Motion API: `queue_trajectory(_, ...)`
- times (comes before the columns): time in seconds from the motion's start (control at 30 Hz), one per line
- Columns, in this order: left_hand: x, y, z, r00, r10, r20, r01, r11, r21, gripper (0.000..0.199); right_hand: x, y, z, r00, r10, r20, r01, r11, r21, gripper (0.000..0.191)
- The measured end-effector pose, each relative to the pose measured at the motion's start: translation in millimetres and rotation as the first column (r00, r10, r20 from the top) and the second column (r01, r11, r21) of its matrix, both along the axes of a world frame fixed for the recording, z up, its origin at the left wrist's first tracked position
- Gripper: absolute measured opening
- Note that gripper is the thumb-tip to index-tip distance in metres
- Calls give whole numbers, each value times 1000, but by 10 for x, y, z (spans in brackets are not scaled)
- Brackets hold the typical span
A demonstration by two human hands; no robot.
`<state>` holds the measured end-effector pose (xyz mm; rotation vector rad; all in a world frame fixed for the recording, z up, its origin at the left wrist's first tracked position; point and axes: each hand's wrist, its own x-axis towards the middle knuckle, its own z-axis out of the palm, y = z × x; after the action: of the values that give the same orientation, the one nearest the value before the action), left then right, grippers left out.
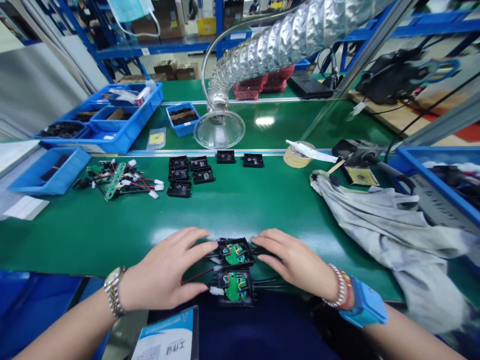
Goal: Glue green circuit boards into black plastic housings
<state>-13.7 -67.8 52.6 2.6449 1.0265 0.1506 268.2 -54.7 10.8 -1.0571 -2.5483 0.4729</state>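
Observation:
Two black plastic housings lie one behind the other at the table's front edge. The farther housing [246,260] and the nearer housing [245,301] each hold a green circuit board with small coloured wires. My left hand [165,270], fingers apart, is on their left side; its index fingertip reaches the farther housing's left edge. Near its thumb sits a white connector [216,290] on a lead. My right hand [296,260] has its fingers stretched out at the farther housing's right edge, over dark cables [268,284]. Whether either hand presses on the housing, I cannot tell.
Several small black housings [179,189] stand farther back. Wired green boards [116,181] lie in a heap at left, by blue bins [123,135]. A fume extraction hood [219,130] hangs mid-table. Right are a tape roll [297,159], grey cloth [360,215] and a blue crate [431,175].

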Motion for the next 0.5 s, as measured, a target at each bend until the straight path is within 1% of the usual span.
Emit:
queue_trajectory(0.03, 52, -22, 13, 1000, -18, -10, 19, 1000, 24, 62, 23, -20, 26, 1000, 5, -7, -5, 1000, 3, 26)
queue_trajectory(0.1, 191, -61, 1, 996, -86, -36, 87, 996, 30, 79, 47, -74, 86, 998, 69, -7, -69, 998, 8, 32)
queue_trajectory(0.17, 351, -89, -61, 989, -134, -63, 135, 991, 6, 89, 29, -140, 119, 986, 159, 39, -159, 987, -8, 40)
queue_trajectory(0.23, 492, -97, -143, 986, -135, -101, 134, 991, -8, 93, -20, -195, 94, 975, 193, 111, -191, 981, -27, 48)
queue_trajectory(0.3, 593, -84, -202, 982, -108, -153, 107, 994, -12, 97, -61, -222, 13, 970, 172, 169, -172, 985, -15, 52)
queue_trajectory(0.37, 653, -58, -208, 977, -75, -198, 74, 997, -12, 99, -59, -226, -100, 973, 164, 165, -173, 984, 45, 55)
queue_trajectory(0.43, 690, -32, -166, 973, -59, -222, 57, 998, -13, 99, -12, -201, -232, 978, 185, 99, -198, 969, 145, 57)
queue_trajectory(0.5, 713, -2, -113, 971, -51, -235, 50, 999, -9, 99, 26, -110, -388, 977, 214, -12, -205, 949, 240, 56)
